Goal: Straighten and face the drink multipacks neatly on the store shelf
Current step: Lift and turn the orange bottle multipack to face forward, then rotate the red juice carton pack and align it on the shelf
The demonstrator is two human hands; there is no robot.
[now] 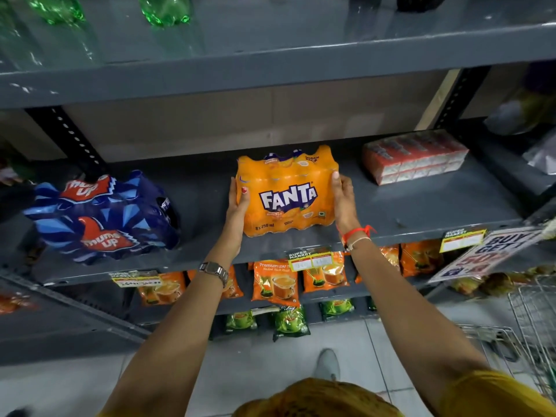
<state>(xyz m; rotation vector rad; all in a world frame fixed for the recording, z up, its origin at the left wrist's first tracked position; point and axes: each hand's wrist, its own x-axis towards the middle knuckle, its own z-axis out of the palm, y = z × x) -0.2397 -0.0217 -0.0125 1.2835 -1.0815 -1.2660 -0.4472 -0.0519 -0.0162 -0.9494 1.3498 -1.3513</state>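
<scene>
An orange Fanta multipack (287, 191) stands on the grey shelf (421, 212), its logo facing me. My left hand (237, 206) presses flat against its left side and my right hand (343, 200) against its right side, so both hands clasp the pack. To the left sits a blue Thums Up multipack (102, 218), turned at an angle near the shelf's front edge. At the back right lies a red and white carton multipack (413, 156), also skewed.
Green bottles (164, 10) stand on the shelf above. Tea pouches (275, 282) hang below the shelf edge beside price tags (311, 260). A promo sign (484, 254) juts out at the right, over a wire trolley (529, 320). My shoe (326, 364) rests on the tiled floor.
</scene>
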